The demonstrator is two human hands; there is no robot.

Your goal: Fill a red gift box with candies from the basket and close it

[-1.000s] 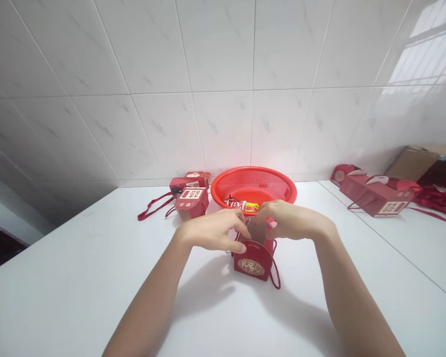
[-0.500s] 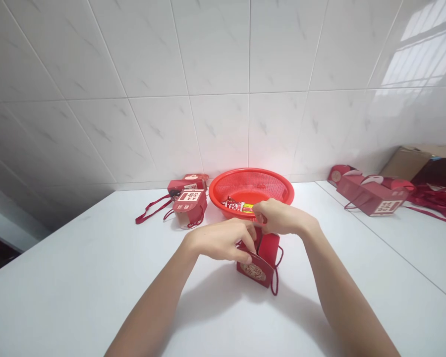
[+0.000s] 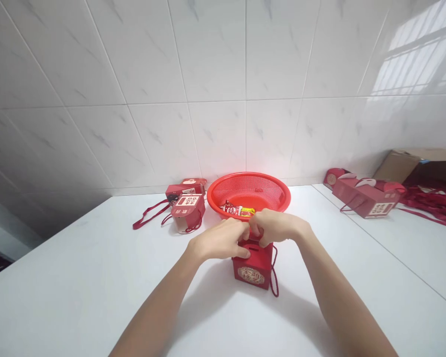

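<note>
A small red gift box (image 3: 253, 267) with a gold emblem on its front and a dark red cord handle stands upright on the white table (image 3: 78, 277). My left hand (image 3: 219, 240) rests on its top left, fingers curled and pinching the top flaps. My right hand (image 3: 277, 225) pinches the same flaps from the right, so the fingertips of both hands meet above the box. Just behind it stands a red mesh basket (image 3: 249, 191) holding a few wrapped sweets (image 3: 236, 210).
Two closed red gift boxes (image 3: 188, 203) with cords stand left of the basket by the tiled wall. On the right counter lie longer red boxes (image 3: 366, 196), a cardboard carton (image 3: 397, 166) and a heap of red cords (image 3: 436, 206).
The front flap that stood open and tilted has come down and the box top is now folded shut under both hands. The hands drew together over the box.
</note>
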